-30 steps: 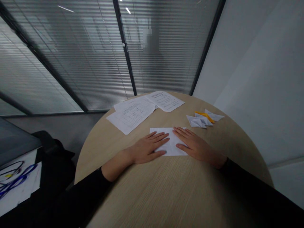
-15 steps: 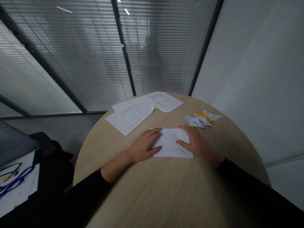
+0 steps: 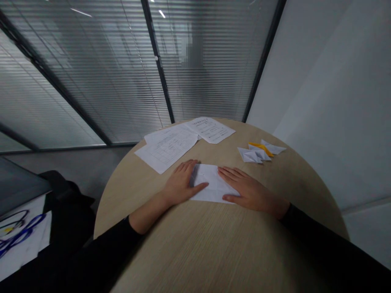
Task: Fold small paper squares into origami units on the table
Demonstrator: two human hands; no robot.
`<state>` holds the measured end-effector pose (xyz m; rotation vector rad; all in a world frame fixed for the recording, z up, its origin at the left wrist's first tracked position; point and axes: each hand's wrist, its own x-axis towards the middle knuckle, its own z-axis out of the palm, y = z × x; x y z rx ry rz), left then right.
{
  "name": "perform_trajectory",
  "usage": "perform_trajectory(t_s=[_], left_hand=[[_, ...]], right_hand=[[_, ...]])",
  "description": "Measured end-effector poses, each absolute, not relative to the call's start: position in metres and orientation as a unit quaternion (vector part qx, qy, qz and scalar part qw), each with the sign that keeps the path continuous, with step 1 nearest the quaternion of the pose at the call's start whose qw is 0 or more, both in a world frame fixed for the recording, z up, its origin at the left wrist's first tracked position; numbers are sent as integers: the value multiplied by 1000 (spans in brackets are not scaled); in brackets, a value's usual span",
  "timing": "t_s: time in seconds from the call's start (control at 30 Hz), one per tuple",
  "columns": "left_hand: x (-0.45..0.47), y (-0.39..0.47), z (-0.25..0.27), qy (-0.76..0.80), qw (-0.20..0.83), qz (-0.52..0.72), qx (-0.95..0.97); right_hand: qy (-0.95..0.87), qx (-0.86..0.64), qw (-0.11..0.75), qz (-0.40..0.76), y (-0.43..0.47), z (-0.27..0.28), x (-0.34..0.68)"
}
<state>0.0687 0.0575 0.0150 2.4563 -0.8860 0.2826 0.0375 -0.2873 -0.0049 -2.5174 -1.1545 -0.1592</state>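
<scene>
Flanking paper sheet (image 3: 213, 190) | long axis left-right | left hand (image 3: 179, 183) splayed on left end, right hand (image 3: 248, 189) flat on right | neither clasping

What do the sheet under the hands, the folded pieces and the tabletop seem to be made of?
Sheet: matte white paper, by its thinness and faint creases.
Folded pieces: likely matte paper, white and orange-yellow, by their sharp folds.
Tabletop: wood or wood-look laminate, low-sheen, from the streaky grain; can't tell which.
</scene>
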Motion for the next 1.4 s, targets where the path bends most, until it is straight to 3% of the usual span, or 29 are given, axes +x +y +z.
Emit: perform_trajectory(t_s=[0.53, 0.8, 1.0, 1.13, 1.4], left_hand=[[77, 58, 12, -308, 277, 120, 902], [71, 60, 17, -331, 404, 84, 849], [60, 58, 38, -515, 307, 17, 800], [60, 63, 38, -549, 267, 20, 792], [61, 62, 42, -544, 317, 10, 777]], right_hand=[[-416, -890, 177, -59, -285, -4, 35], [-423, -881, 197, -81, -283, 5, 35], [-434, -872, 199, -109, -285, 14, 29], [-447, -862, 210, -116, -291, 14, 25], [-446, -856, 228, -127, -298, 14, 25]])
